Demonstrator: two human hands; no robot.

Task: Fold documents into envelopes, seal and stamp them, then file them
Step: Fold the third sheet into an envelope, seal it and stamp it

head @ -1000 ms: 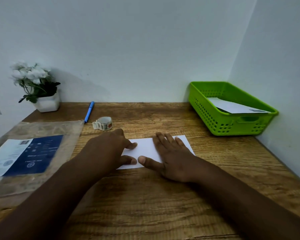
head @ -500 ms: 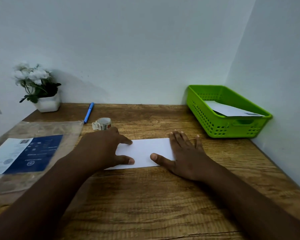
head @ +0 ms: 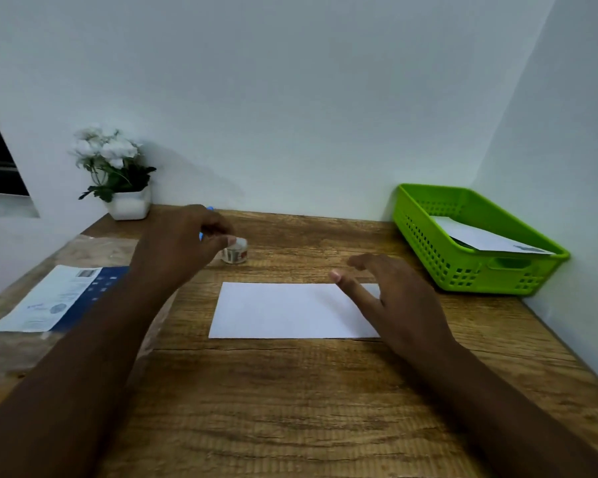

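Note:
A white envelope (head: 283,310) lies flat on the wooden table (head: 290,408), in the middle. My right hand (head: 394,298) hovers over its right end, fingers spread and holding nothing. My left hand (head: 180,243) is off the envelope and reaches back-left, its curled fingertips at the top of the small stamp roll (head: 237,253), which stands on the table. The hand is blurred, so a grip on the roll is unclear. A green basket (head: 463,270) at the back right holds another white envelope (head: 480,238).
A clear plastic pack with a blue-and-white sheet (head: 59,298) lies at the left. A potted white flower (head: 118,174) stands at the back left corner. A blue pen (head: 201,236) is mostly hidden behind my left hand. Walls close the back and right sides.
My left hand has lifted off the envelope and moved back to the stamp roll. My right hand has slid to the envelope's right end and risen. The view tilted up.

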